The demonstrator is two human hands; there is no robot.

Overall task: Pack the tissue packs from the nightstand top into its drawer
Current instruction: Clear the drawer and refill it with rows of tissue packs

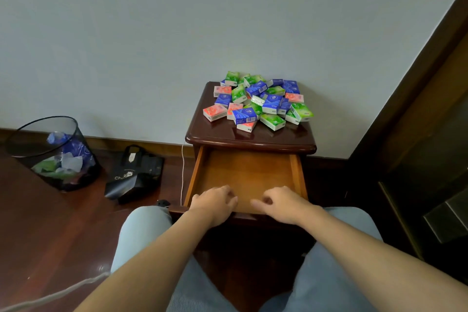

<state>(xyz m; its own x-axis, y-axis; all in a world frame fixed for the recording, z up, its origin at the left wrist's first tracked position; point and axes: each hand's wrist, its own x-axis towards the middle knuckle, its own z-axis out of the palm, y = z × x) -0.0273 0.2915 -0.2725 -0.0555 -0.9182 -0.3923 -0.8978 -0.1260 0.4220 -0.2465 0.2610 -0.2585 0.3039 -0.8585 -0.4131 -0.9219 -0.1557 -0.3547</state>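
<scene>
Neither grip held anything: left hand (215, 201) and right hand (281, 204) rested, fingers loosely curled, on the open drawer's (245, 175) front edge; tissue packs (258, 101) lay heaped on the tabletop (250, 135) behind.

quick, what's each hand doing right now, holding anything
Left hand: fingers loosely curled over the open drawer's front edge, holding nothing.
Right hand: the same, loosely curled, no tissue pack in it.
</scene>
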